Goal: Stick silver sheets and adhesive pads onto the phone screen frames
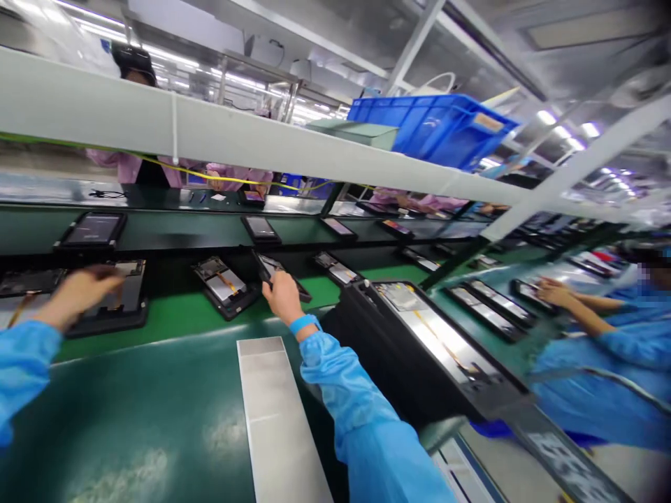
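Head view: nearest, your right hand (283, 297), wearing a blue wristband, has its fingers closed on a tilted black-framed tablet (270, 264) above the green conveyor belt (314, 293). Your left hand (84, 293) lies over an open black tablet housing (126, 297); you cannot tell whether it grips. Farther off, a blue plastic crate (435, 126) sits on a pale overhead shelf (157, 119).

You've got a metal plate (275, 419) on your bench (131, 426), tablet fixtures (225, 286) on the conveyor (193, 314) beyond it, a crate (433, 129) on the shelf (210, 133) overhead.
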The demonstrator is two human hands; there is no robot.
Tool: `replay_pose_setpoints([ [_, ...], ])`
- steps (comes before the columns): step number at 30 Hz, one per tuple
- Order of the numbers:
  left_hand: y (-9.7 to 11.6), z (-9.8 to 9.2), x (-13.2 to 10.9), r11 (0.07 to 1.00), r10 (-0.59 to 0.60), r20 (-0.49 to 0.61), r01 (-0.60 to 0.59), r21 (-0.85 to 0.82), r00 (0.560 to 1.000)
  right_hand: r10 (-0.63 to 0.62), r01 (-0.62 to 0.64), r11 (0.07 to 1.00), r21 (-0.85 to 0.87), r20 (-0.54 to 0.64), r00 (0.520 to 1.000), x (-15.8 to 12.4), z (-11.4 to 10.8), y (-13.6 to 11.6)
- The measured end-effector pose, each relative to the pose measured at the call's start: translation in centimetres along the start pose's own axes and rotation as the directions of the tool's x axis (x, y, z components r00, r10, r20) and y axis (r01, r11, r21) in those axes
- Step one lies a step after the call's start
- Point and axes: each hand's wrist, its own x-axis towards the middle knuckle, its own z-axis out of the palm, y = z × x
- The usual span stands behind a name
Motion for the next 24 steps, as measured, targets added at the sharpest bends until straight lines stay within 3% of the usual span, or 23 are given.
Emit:
replay_pose_setpoints([
  [1,1.5,3.7,-1.7,0.995,-0.008,0.155,0.023,-0.098,0.988,-0.004,0.006,0.999,0.038,-0.036,0.999,-1.4,-0.9,-1.6],
  [3,3.9,10.7,-5.7,0.974,0.009,0.338,0.068,-0.215,0.941,-0.046,0.063,0.985,0.159,-0.109,0.993,-5.5,-2.8,-5.2],
  [5,5.3,15.9,-9.9,0.823,0.022,0.524,0.282,-0.493,0.852,-0.134,0.155,0.961,0.228,-0.107,0.985,-10.9,-4.7,-8.6],
  [7,5.5,18.4,-14.1,0.68,-0.005,0.466,0.345,-0.647,0.885,-0.233,0.244,0.934,0.26,-0.073,0.97,-16.7,-7.0,-11.4],
  [9,4.4,18.0,-18.0,0.631,-0.087,0.347,0.321,-0.707,0.934,-0.345,0.334,0.876,0.348,-0.031,0.938,-22.1,-9.8,-12.8],
  [11,2.2,15.6,-21.6,0.635,-0.134,0.321,0.33,-0.698,0.937,-0.418,0.377,0.81,0.45,-0.009,0.908,-26.9,-13.1,-12.1],
  [14,-2.1,10.6,-26.2,0.653,-0.187,0.379,0.403,-0.641,0.906,-0.361,0.289,0.81,0.51,0.045,0.931,-32.7,-17.5,-7.6],
  [16,-5.0,8.2,-28.5,0.669,-0.254,0.377,0.443,-0.596,0.891,-0.26,0.185,0.861,0.474,0.096,0.961,-35.5,-18.9,-3.6],
  [18,-7.7,7.1,-30.1,0.709,-0.307,0.347,0.456,-0.539,0.886,-0.166,0.084,0.9,0.428,0.159,0.973,-37.1,-18.7,-0.3],
  [20,-9.9,6.8,-31.0,0.809,-0.297,0.267,0.391,-0.44,0.917,-0.102,0.005,0.902,0.432,0.203,0.974,-37.6,-17.1,1.7],
  [22,-11.3,6.8,-31.6,0.953,-0.177,0.125,0.202,-0.226,0.976,-0.066,-0.04,0.877,0.478,0.203,0.977,-37.1,-14.6,2.4],
  [24,-11.7,6.9,-32.4,0.994,0.012,-0.047,-0.007,0.112,0.999,-0.048,-0.061,0.849,0.524,0.192,0.98,-36.3,-12.0,2.0],
])
